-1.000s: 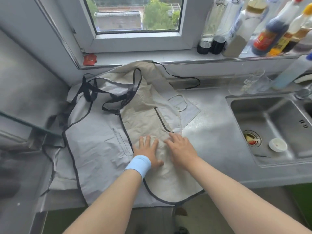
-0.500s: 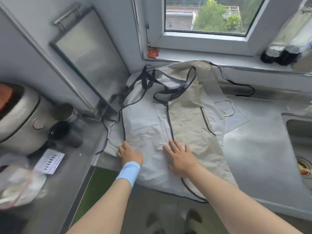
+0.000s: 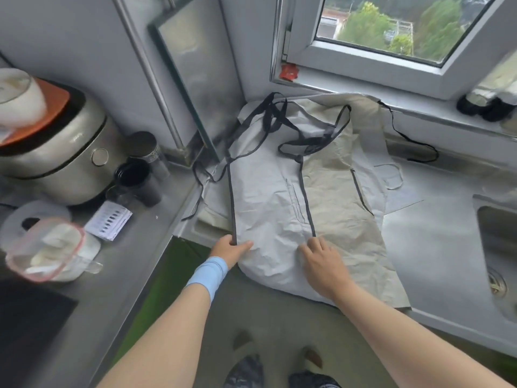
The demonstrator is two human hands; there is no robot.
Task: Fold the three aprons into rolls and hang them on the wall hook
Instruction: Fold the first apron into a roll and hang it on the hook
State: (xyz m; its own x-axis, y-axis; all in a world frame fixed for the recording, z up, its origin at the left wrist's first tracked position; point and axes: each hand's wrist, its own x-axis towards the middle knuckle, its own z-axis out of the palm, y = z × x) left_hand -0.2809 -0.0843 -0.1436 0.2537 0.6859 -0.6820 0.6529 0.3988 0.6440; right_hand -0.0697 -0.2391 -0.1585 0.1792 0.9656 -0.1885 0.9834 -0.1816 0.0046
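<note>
Left hand [image 3: 230,249], blue wristband [image 3: 207,273] on the wrist, pinches the near-left corner of the grey apron [image 3: 265,208], thumb on top and fingers under the dark-trimmed edge. Right hand [image 3: 321,261] lies mostly flat on the cloth, fingers spread and slightly curled at the lower end of that apron's right trim line; whether it grips fabric, cannot tell. Grey apron lies on top of the beige apron [image 3: 344,191], both spread on the steel worktop [image 3: 436,236] in the corner below the window [image 3: 391,26], near edges hanging over the front lip. Black straps [image 3: 282,119] tangle at the far end, one tie [image 3: 411,138] trailing right toward the sill. Light grey cloth [image 3: 391,197] shows under the beige one. Sink [image 3: 495,236] at right. Rice cooker [image 3: 56,152], dark cups [image 3: 137,177] and a plastic bag [image 3: 47,247] sit on the left worktop.
</note>
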